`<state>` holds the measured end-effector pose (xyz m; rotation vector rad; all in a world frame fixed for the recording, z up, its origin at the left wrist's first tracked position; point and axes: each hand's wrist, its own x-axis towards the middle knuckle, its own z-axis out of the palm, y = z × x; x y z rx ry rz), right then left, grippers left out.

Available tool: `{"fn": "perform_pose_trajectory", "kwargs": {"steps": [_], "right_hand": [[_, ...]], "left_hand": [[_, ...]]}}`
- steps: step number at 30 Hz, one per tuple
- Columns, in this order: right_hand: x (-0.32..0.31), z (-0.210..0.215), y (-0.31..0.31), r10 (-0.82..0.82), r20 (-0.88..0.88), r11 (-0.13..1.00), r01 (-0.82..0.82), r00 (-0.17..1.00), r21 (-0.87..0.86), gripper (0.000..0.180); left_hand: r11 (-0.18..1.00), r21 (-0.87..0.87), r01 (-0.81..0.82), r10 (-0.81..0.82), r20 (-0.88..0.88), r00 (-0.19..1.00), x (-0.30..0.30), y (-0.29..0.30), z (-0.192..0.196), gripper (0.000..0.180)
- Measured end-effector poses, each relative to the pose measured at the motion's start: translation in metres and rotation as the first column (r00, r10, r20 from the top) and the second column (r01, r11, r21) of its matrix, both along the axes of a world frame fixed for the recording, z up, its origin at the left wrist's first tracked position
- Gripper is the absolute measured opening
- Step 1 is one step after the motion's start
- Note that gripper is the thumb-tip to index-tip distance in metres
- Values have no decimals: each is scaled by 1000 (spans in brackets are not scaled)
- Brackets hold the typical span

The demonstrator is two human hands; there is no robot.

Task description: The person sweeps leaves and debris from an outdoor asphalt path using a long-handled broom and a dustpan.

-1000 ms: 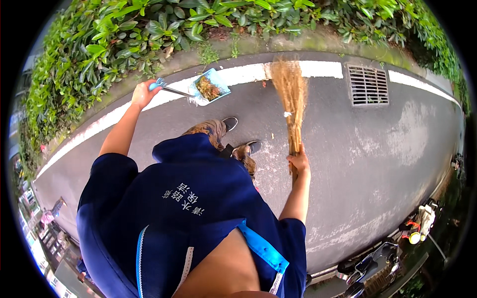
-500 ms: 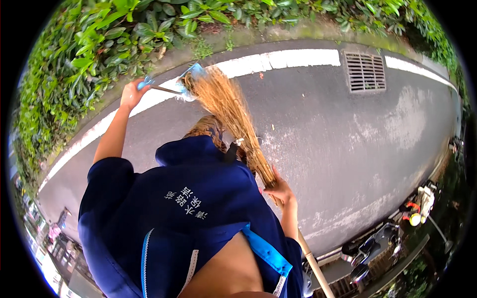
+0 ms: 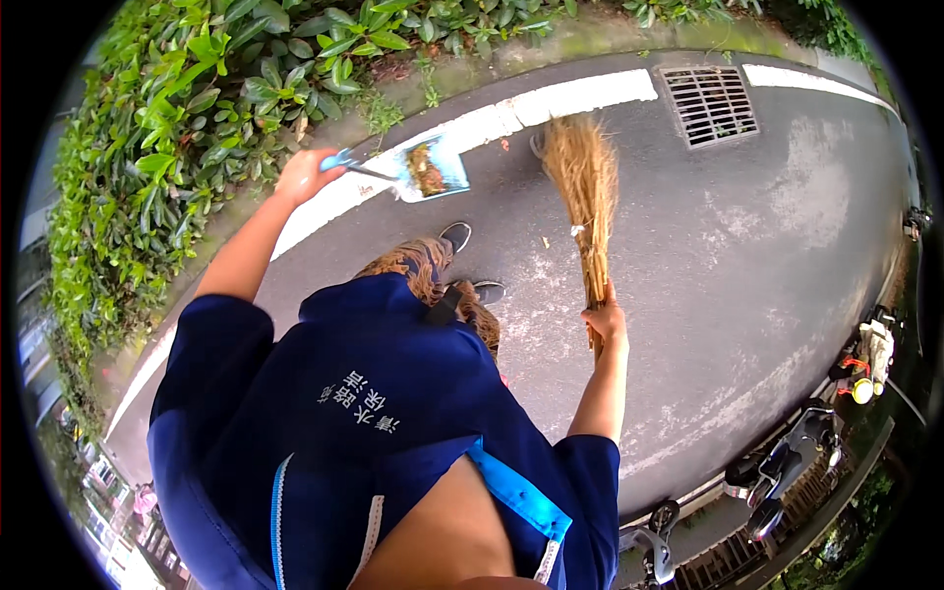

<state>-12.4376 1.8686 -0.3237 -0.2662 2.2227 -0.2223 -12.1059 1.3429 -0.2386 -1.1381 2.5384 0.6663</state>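
My left hand (image 3: 303, 177) is closed round the blue-ended handle of a light blue dustpan (image 3: 452, 171), held above the road beside the white kerb line. Brown and yellowish leaf litter (image 3: 426, 173) lies in the pan. Off to the right, my right hand (image 3: 607, 320) grips a straw broom (image 3: 584, 182) low on its bundled stalks. The bristles spread away from me, slightly blurred, over the asphalt and apart from the dustpan. A pale tie binds the straw above my fingers.
Leafy green bushes (image 3: 226, 88) line the kerb at the left and far side, along a white painted line (image 3: 580, 93). A metal drain grate (image 3: 710, 106) sits in the road at the far right. Parked scooters (image 3: 787, 462) stand along the right edge.
The broom has swung right, away from the dustpan, and stands more upright in view. The dustpan has come to the right and its littered inside now shows. My feet have come into view.
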Motion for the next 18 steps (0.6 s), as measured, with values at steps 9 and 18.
{"fn": "perform_pose_trajectory", "kwargs": {"steps": [9,18], "right_hand": [[136,61,66,-201,542,973,229,816,16,116],[178,118,189,-540,438,769,633,719,-91,108]], "left_hand": [[1000,-4,12,-12,-48,999,-18,25,-7,31],[957,112,268,-269,-7,963,-74,48,28,31]]}}
